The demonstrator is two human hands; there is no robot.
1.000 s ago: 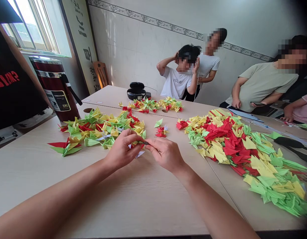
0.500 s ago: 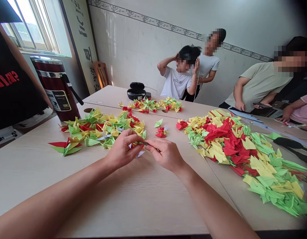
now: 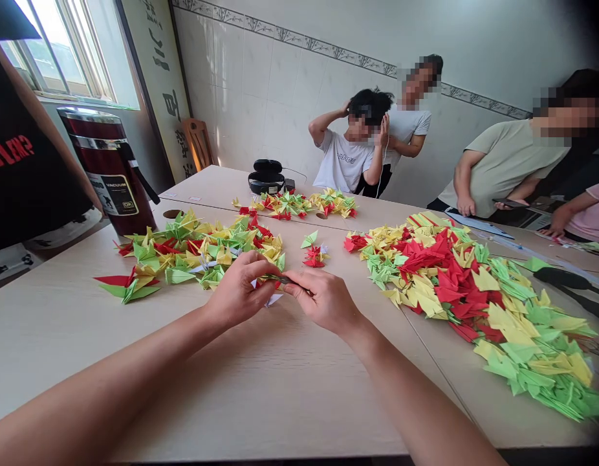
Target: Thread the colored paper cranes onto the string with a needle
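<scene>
My left hand [image 3: 245,289] and my right hand [image 3: 323,299] meet over the middle of the table [image 3: 261,388]. Pinched between the fingertips of both is a small, thin dark item [image 3: 283,279], too small to name. White paper points [image 3: 273,299] show just beneath my left fingers. Beyond my left hand lies a spread of red, yellow and green folded paper pieces [image 3: 183,249]. A small red folded piece [image 3: 314,256] and a green one [image 3: 309,239] rest beyond my right hand. A long heap of folded paper [image 3: 455,278] covers the right side.
A dark red vacuum flask [image 3: 112,171] stands at the left, beside a person in black [image 3: 28,155]. At the back are an open black case [image 3: 266,178] and another paper pile [image 3: 290,204]. Several people are around the far and right sides.
My hands keep the same pinch and have hardly moved. The person standing at the back has shifted an arm slightly.
</scene>
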